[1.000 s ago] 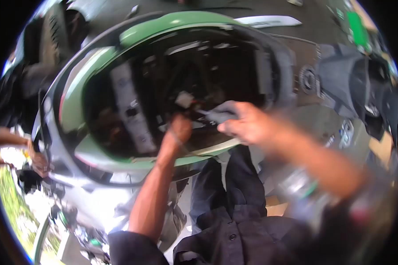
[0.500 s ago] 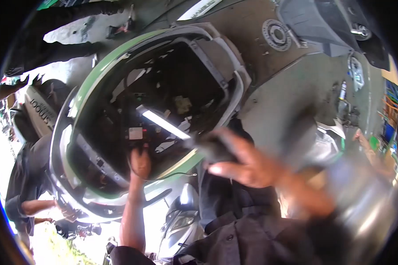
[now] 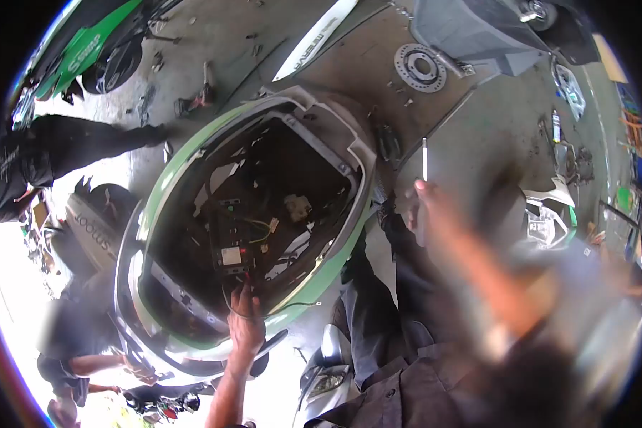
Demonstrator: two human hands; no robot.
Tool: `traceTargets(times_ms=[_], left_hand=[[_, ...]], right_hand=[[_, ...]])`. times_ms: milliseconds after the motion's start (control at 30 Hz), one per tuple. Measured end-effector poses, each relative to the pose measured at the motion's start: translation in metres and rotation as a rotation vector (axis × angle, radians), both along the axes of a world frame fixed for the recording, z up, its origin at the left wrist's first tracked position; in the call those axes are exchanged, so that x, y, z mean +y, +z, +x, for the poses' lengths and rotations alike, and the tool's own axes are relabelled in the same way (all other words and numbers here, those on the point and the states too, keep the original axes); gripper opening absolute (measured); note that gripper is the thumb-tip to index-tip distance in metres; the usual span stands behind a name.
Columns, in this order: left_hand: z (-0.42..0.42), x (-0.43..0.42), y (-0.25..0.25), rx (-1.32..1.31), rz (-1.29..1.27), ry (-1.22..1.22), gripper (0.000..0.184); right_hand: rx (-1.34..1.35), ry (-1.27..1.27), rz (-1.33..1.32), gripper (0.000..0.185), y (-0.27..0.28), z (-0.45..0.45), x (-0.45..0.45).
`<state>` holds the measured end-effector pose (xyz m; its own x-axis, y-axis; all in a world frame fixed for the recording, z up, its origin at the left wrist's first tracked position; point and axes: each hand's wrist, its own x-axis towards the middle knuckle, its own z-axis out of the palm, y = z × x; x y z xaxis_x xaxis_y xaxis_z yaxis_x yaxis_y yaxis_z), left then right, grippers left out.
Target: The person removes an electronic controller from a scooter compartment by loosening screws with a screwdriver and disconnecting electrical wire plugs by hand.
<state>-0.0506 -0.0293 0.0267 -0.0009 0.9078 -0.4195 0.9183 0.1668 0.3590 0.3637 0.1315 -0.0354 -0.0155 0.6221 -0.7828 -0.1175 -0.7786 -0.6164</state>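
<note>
My left hand (image 3: 246,324) reaches over the near rim of an oval green and grey body shell (image 3: 319,274). Its fingers are closed at the lower end of a black electronic box (image 3: 232,255) with a white label; what they pinch is too small to make out. A thin black cable (image 3: 292,311) crosses the hand and ends outside the rim. Right of the shell, my right hand (image 3: 431,203) is closed on a screwdriver (image 3: 425,158), its pale shaft pointing up. Motion blurs that hand and forearm, and the handle is mostly hidden.
A perforated disc (image 3: 420,68) and a grey plastic housing (image 3: 471,32) lie beyond the shell. At lower left a co-worker's hand (image 3: 141,369) is near the shell's edge. Another person's dark-clothed leg (image 3: 96,143) is at upper left. A headlight part (image 3: 546,222) lies at right.
The view has shifted and turned. My right hand has moved away from the shell's interior to its right side, with the screwdriver still held. My left hand remains by the box.
</note>
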Motion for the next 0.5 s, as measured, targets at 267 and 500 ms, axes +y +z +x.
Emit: traceTargets(times_ms=[267, 500], left_hand=[[0.011, 0.001, -0.004, 0.042, 0.021, 0.104, 0.035], [0.009, -0.002, -0.011, 0.069, 0.076, 0.118, 0.034]], right_hand=[[0.022, -0.011, 0.062, 0.011, -0.157, -0.02, -0.05], [-0.879, 0.468, 0.446, 0.028, -0.244, -0.052, -0.117]])
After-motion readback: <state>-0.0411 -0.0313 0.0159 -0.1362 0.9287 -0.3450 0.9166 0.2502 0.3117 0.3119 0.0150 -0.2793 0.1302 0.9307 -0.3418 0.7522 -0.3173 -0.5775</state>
